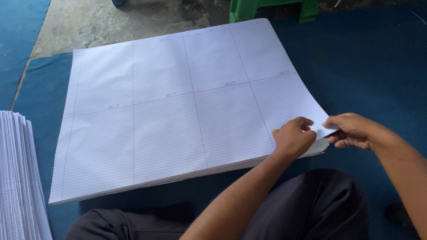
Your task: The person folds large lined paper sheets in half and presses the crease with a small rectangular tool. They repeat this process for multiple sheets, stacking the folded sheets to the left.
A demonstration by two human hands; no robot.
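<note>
White paper stack [178, 111] ruled with fine lines, pink grid — blue mat [369, 66], green stool [271, 9], dark trousers [320, 204]

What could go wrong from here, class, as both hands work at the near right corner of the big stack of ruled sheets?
1. The left hand and right hand pinch only the lifted corner of the top sheet; a sharp pull might crease or tear it.
2. More than one sheet may come up together, as the stack of ruled sheets has thin, close-lying edges.
3. A sideways drag could shift the stack out of square on the blue mat.
</note>
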